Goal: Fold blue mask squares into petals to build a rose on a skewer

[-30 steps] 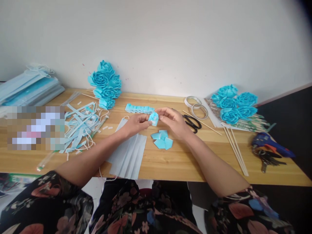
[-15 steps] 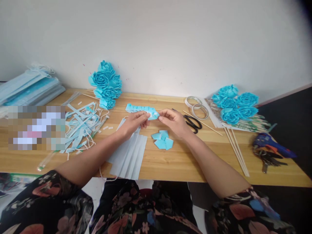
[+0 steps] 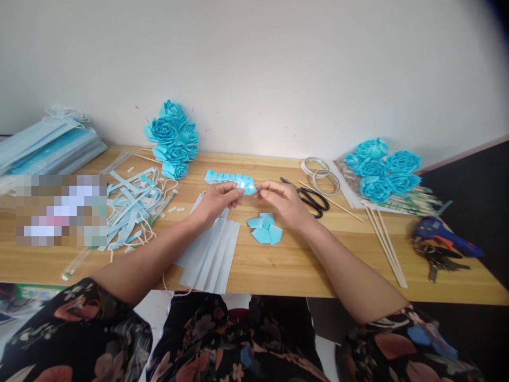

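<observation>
In the middle of the table, my left hand (image 3: 220, 201) pinches a small bright blue petal piece (image 3: 249, 187) between thumb and fingers. The fingertips of my right hand (image 3: 280, 200) are closed on its right edge. Just behind lies a row of blue petal pieces (image 3: 225, 176), overlapping one another. A loose cluster of cut blue petals (image 3: 265, 234) rests on the wood below my hands. Pleated pale blue face masks (image 3: 214, 254) lie partly under my left wrist. Black-handled scissors (image 3: 316, 203) are to the right of my right hand.
Blue roses (image 3: 173, 138) stand at back left; more blue roses (image 3: 385, 170) lie at right. Cut mask strips (image 3: 133, 207) and a mask pile (image 3: 51, 143) occupy the left. Tape rolls (image 3: 326, 191), wooden sticks (image 3: 385, 249), a blue glue gun (image 3: 445, 234) and keys (image 3: 443, 259) are rightward.
The petal piece has turned slightly between my fingers, and my right fingertips have shifted a little to the left. The things on the table lie as before.
</observation>
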A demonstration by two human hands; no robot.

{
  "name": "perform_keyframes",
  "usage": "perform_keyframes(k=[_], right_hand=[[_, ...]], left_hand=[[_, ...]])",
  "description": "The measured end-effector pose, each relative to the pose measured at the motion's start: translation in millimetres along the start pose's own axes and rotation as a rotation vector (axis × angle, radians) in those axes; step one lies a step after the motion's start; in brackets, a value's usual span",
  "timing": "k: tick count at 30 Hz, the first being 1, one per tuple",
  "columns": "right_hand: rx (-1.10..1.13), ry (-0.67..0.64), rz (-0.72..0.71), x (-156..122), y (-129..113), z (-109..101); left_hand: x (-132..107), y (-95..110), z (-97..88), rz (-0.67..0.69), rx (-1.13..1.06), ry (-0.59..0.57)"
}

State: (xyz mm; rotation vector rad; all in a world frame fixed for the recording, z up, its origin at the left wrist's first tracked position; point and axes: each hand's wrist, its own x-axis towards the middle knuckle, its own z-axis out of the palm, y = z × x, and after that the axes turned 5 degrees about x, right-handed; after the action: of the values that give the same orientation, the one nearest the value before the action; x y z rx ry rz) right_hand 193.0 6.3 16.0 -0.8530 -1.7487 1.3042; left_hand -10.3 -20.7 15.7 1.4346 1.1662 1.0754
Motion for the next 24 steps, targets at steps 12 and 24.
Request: perform_keyframes(k=[12,24], right_hand=[[0.105,0.034,-0.001,-0.1,1.2,2.1],[0.071,0.044,-0.022,1.6,5.3,2.0]], left_hand=[[-0.1,-3.5,1.1,-0.002,-0.012,-0.017],[-0.3,-5.1,0.3,0.003,0.021,-0.041]])
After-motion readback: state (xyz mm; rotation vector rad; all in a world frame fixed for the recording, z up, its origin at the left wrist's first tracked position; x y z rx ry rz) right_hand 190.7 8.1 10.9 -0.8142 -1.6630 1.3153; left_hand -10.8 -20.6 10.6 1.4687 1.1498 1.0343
